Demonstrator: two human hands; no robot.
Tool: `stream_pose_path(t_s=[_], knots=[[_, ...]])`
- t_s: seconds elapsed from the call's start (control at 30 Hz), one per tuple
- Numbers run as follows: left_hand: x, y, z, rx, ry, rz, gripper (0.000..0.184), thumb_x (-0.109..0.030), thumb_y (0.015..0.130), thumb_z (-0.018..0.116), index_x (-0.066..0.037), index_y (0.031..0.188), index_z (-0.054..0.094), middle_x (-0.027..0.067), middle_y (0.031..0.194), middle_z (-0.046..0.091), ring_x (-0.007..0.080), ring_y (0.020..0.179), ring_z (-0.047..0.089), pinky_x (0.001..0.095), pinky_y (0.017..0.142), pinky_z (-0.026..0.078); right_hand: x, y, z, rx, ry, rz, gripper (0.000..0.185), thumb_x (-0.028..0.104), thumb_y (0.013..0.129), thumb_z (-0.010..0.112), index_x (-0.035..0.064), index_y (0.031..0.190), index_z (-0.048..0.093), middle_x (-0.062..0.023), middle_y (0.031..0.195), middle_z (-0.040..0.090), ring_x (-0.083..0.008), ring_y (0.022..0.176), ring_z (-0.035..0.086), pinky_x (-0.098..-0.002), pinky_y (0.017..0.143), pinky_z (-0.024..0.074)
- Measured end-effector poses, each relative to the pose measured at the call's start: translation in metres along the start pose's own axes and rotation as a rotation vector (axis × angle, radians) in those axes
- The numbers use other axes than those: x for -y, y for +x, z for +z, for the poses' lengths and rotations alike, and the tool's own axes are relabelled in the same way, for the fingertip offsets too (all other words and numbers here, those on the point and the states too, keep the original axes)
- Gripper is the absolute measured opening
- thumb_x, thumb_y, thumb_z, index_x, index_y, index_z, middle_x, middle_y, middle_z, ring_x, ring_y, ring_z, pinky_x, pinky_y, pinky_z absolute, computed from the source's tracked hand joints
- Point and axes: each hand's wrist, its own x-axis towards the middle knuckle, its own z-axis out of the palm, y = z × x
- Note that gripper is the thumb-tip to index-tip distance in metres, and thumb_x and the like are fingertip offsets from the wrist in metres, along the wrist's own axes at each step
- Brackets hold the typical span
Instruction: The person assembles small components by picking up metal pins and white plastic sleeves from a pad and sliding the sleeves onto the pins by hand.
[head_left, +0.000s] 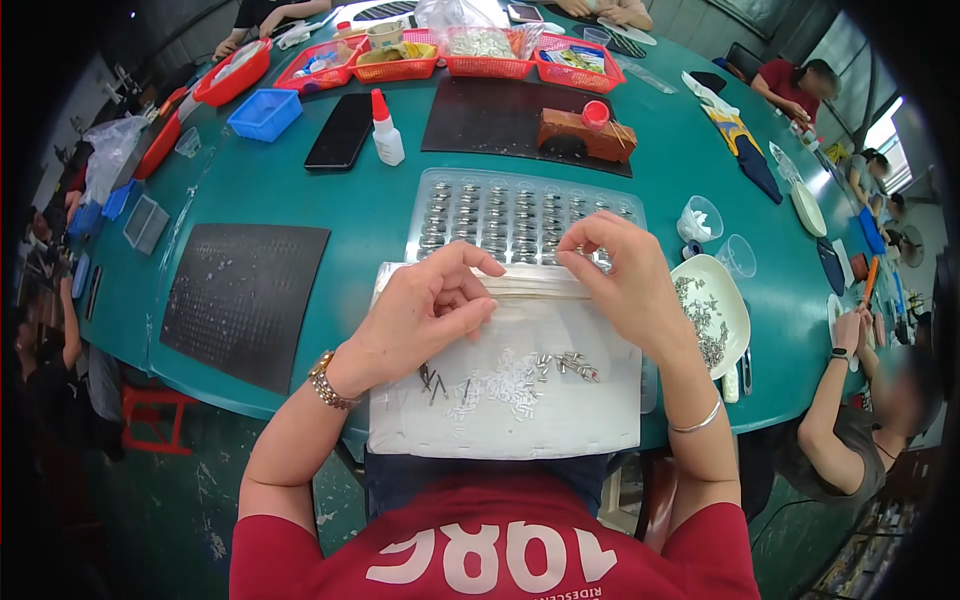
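Note:
A white padded board lies in front of me with small white plastic pieces, short metal pieces and a few dark pins on it. Over its far left part is my left hand, thumb and forefinger apart, other fingers curled, with nothing visible between them. My right hand pinches thumb and forefinger together at the near edge of a clear tray; whatever it holds is too small to make out. Rows of small metal parts fill the tray, which the hand and board partly cover.
Right of the board stands a white dish of small metal parts, near clear cups. Beyond the tray are a glue bottle, a phone, a wooden block and red baskets. A black mat lies left; a co-worker sits right.

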Motion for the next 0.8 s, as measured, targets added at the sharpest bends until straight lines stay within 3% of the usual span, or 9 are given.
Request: stream_pose_path(t_s=[0.2, 0.53, 0.73, 0.77, 0.8], knots=[[0.000, -0.001, 0.000, -0.009, -0.033, -0.001, 0.028, 0.001, 0.098, 0.060, -0.001, 0.126, 0.054, 0.0008, 0.087, 0.066, 0.0053, 0.077, 0.063, 0.0218, 0.073, 0.052, -0.019, 0.008, 0.010, -0.065, -0.245, -0.142, 0.007, 0.010, 0.084, 0.074, 0.0053, 0.089, 0.072, -0.0088, 0.096, 0.068, -0.0296, 0.097, 0.064, -0.0432, 0.085, 0.0477], [-0.001, 0.001, -0.002, -0.003, -0.122, -0.023, 0.028, 0.001, 0.098, 0.060, -0.001, 0.126, 0.055, 0.0020, 0.088, 0.066, 0.0056, 0.078, 0.064, 0.0218, 0.071, 0.054, -0.027, 0.008, 0.017, -0.061, -0.158, -0.178, 0.006, 0.008, 0.085, 0.073, 0.0032, 0.090, 0.073, -0.0103, 0.104, 0.066, -0.0309, 0.097, 0.064, -0.0428, 0.086, 0.0486], [-0.002, 0.002, -0.008, 0.005, -0.185, 0.013, 0.014, -0.002, 0.098, 0.062, 0.001, 0.112, 0.063, 0.0024, 0.090, 0.067, 0.0053, 0.078, 0.064, 0.0214, 0.071, 0.055, -0.029, 0.003, 0.021, -0.080, -0.138, -0.237, 0.006, 0.005, 0.087, 0.072, 0.0021, 0.092, 0.072, -0.0102, 0.103, 0.065, -0.0310, 0.096, 0.063, -0.0426, 0.087, 0.0483], [-0.006, -0.001, -0.008, -0.018, -0.209, 0.007, 0.008, -0.003, 0.098, 0.064, 0.000, 0.104, 0.066, 0.0015, 0.093, 0.068, 0.0050, 0.080, 0.063, 0.0235, 0.075, 0.055, -0.029, 0.002, 0.022, -0.098, -0.102, -0.233, 0.006, 0.005, 0.087, 0.071, 0.0021, 0.093, 0.071, -0.0101, 0.103, 0.065, -0.0308, 0.096, 0.063, -0.0423, 0.087, 0.0480], [-0.009, -0.003, -0.010, -0.016, -0.086, 0.038, 0.007, -0.003, 0.097, 0.066, 0.000, 0.103, 0.067, 0.0012, 0.093, 0.068, 0.0057, 0.081, 0.063, 0.0250, 0.076, 0.054, -0.029, 0.001, 0.021, -0.119, -0.069, -0.229, 0.007, 0.005, 0.087, 0.071, 0.0020, 0.093, 0.071, -0.0099, 0.103, 0.065, -0.0307, 0.095, 0.063, -0.0421, 0.087, 0.0477]])
